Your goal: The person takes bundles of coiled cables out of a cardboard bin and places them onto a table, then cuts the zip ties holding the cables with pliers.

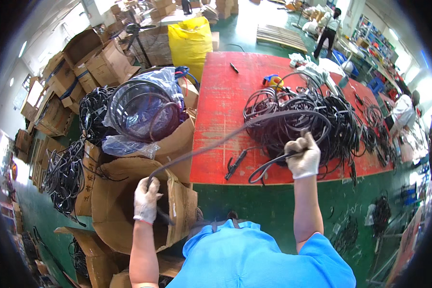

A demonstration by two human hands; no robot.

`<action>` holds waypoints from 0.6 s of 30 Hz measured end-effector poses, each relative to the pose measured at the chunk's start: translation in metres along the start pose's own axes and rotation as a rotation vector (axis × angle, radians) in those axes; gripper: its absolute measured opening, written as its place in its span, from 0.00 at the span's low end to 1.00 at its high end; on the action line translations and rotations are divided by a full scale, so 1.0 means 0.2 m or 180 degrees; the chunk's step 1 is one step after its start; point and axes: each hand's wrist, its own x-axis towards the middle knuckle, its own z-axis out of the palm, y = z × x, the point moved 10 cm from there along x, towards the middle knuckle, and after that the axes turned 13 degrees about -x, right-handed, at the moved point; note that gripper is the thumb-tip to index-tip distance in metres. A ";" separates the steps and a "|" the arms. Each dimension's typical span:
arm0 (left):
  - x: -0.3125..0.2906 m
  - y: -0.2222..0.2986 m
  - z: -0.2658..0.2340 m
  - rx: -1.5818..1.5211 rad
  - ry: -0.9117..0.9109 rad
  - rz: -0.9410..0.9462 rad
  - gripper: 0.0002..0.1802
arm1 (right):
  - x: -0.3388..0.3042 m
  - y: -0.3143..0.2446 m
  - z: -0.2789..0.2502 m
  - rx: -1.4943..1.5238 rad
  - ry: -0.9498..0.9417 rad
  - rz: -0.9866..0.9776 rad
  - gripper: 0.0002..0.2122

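Note:
A thick black cable [222, 140] arcs between my two hands. My left hand [146, 199], in a white glove, is closed around it above an open cardboard box [105, 201], and a short end hangs below the fist. My right hand [303, 156], also gloved, grips the cable at the front of the red table, where a loop droops past the edge. Behind that hand lies a big tangled heap of black cables [293, 103]. Left of the heap, a black clamp-like tool [235, 164] rests near the front edge of the table.
On the red table [221, 105] are a black pen-like item [234, 68] and a blue and yellow object [272, 80]. Plastic-wrapped cable coils [144, 110] sit on boxes at the left. A yellow sack [190, 43] stands behind. Other people [327, 33] are at the far right.

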 end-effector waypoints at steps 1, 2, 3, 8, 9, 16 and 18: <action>0.03 -0.01 0.08 -0.0411 -0.0052 0.0013 0.15 | 0.03 0.09 0.03 -0.0165 0.0278 0.0126 0.11; 0.10 -0.06 0.20 -0.0828 -0.0212 -0.0161 0.14 | 0.17 0.11 0.03 -0.0174 0.0100 0.0184 0.10; 0.18 -0.08 0.36 -0.1234 -0.0389 -0.0342 0.14 | 0.31 0.12 0.04 -0.0178 -0.0064 0.0238 0.10; 0.58 -0.02 1.01 -0.0203 -0.0765 0.0629 0.20 | 0.65 0.21 0.28 -0.2171 0.0233 -0.0049 0.13; 0.58 0.03 1.14 0.1186 -0.0557 0.1483 0.25 | 0.75 0.22 0.20 -0.2517 0.0268 0.0001 0.16; 0.21 -0.35 1.12 0.1948 -0.2128 0.0750 0.27 | 0.48 0.38 -0.63 -0.4308 0.0727 -0.1502 0.28; 0.21 -0.45 0.74 0.1792 -0.1874 0.0608 0.23 | 0.33 0.66 -0.88 -0.4287 0.0526 -0.0760 0.28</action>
